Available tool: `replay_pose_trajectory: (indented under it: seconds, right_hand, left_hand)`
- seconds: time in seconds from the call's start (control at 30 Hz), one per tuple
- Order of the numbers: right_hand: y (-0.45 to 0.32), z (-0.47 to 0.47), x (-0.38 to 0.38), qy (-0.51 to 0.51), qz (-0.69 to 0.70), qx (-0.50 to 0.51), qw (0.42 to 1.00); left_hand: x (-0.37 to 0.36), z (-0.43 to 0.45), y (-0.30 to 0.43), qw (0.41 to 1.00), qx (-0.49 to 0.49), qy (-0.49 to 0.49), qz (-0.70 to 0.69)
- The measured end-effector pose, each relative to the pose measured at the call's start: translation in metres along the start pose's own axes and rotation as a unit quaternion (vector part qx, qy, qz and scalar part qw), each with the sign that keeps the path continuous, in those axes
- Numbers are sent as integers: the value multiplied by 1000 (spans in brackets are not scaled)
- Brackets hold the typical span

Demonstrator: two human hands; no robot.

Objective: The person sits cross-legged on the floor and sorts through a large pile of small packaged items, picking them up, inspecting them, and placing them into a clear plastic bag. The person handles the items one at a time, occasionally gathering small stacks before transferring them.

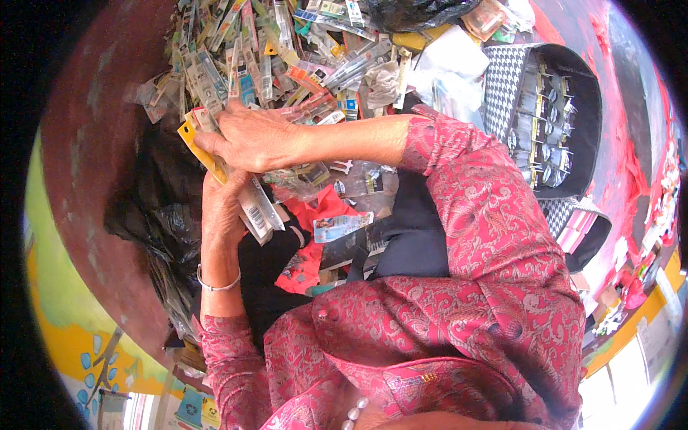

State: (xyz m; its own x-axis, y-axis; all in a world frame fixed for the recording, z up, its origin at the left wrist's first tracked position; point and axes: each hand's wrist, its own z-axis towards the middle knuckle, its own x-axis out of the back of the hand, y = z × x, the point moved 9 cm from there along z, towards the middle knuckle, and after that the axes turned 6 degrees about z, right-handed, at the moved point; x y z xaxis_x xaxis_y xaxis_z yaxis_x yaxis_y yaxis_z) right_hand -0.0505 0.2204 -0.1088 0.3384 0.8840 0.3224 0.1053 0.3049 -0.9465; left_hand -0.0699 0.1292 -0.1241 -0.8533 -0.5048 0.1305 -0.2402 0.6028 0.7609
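My left hand (223, 201), with a bangle at its wrist, grips a bundle of flat plastic packaging sleeves (259, 207) from below. Their clear ends, one with a barcode, stick out towards my lap. Across the top of the bundle lies my right hand (252, 134), its fingers around the upper ends, where a yellow header card (199, 150) shows. The two hands touch. Just beyond them spreads a large heap of similar slim packages (258, 59) in many colours. What the right fingertips hold underneath is partly hidden.
Black plastic bags (172, 215) lie at the left. A houndstooth fabric bin (497, 91) with packaged items stands at the right, a smaller bin (556, 212) nearer me. Red paper (322, 201) and loose packets lie before my lap. A black bag (414, 13) sits at the far edge.
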Motion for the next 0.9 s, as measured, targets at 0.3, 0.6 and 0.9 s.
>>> replay_pose_trajectory:
  seconds: [0.3, 0.6, 0.9]
  right_hand:
    - [175, -30, 82, 94, -329, -111, 933]
    - [219, -34, 89, 75, -395, 0, 916]
    - [152, -15, 184, 166, 242, -140, 946]
  left_hand:
    - [8, -6, 25, 976, 48, 97, -190]
    - [13, -2, 12, 972, 46, -5, -231]
    - [7, 2, -1, 927, 124, -35, -353]
